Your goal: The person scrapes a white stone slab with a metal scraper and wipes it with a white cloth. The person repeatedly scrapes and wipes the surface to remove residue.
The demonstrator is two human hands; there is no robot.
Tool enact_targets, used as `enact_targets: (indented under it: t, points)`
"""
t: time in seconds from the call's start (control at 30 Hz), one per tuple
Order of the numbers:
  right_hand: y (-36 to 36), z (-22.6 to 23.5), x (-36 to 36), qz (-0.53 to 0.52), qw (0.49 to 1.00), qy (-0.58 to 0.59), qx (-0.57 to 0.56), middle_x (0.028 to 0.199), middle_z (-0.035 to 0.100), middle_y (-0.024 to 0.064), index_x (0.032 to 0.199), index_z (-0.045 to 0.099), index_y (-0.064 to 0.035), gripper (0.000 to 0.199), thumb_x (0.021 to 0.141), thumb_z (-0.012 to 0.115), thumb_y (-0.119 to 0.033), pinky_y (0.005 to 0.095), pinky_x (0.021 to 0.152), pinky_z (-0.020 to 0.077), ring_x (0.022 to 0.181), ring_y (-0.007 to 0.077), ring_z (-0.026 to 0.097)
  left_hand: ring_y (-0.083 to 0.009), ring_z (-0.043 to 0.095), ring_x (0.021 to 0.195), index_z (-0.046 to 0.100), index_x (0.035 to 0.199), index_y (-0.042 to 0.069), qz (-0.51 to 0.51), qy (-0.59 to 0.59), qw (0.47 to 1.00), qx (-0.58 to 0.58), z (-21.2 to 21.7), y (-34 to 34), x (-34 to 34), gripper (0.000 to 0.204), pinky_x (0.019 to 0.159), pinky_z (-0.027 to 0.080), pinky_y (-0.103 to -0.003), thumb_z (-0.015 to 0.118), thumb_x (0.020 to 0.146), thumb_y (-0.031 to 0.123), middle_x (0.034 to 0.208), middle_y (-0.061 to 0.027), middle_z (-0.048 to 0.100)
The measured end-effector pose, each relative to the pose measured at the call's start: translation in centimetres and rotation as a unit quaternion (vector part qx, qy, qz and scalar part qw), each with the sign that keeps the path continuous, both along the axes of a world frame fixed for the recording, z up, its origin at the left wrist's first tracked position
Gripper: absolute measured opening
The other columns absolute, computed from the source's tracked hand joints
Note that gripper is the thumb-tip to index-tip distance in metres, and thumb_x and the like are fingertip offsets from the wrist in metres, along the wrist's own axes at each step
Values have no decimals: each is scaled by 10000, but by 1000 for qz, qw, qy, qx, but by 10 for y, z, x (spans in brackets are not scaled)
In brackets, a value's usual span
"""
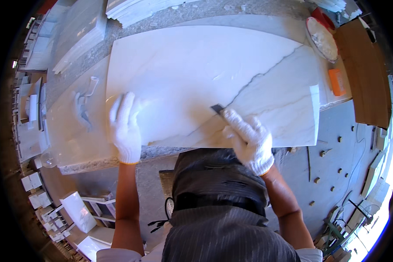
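Observation:
A large white marble slab (174, 61) with grey veins lies flat in front of me. My left hand (126, 129), in a white knitted glove, rests with its fingers stretched out on the slab's left edge. My right hand (251, 142), gloved the same way, grips a small dark scraper blade (216, 108). The blade touches or hovers just above the slab, near a dark vein; I cannot tell which. Its grip end is hidden under the right fingers.
Beneath lies a second pale slab (63, 131) with a grey smear. A round dish of white paste (322, 39) and an orange box (336, 82) sit at the right, beside a brown board (364, 74). Stacked stone slabs (81, 32) stand at the far left.

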State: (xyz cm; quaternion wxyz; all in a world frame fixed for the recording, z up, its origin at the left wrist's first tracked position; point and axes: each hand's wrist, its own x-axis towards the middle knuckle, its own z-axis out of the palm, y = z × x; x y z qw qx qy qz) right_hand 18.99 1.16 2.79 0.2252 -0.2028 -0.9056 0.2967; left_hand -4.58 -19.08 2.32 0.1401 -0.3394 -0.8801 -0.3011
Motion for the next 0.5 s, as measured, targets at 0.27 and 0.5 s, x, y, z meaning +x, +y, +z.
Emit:
enact_targets:
  t: [0.27, 0.5]
  points:
    - [-30, 7, 21, 167, 981, 33, -98, 732, 613, 62, 1260, 659, -91, 475, 840, 747, -293, 347, 508, 480, 569, 233, 587, -213, 618, 1067, 601, 1247, -16, 61, -69, 986, 142, -13, -5, 1, 326, 955, 481, -320, 659, 929, 27, 1167, -132, 645]
    - [-43, 14, 26, 183, 967, -11, -175, 751, 621, 73, 1305, 612, -69, 504, 819, 735, -122, 367, 534, 501, 600, 255, 608, -165, 603, 1043, 581, 1125, -40, 49, -152, 951, 263, 3, -2, 4, 196, 990, 451, -302, 589, 929, -56, 1075, -76, 649]
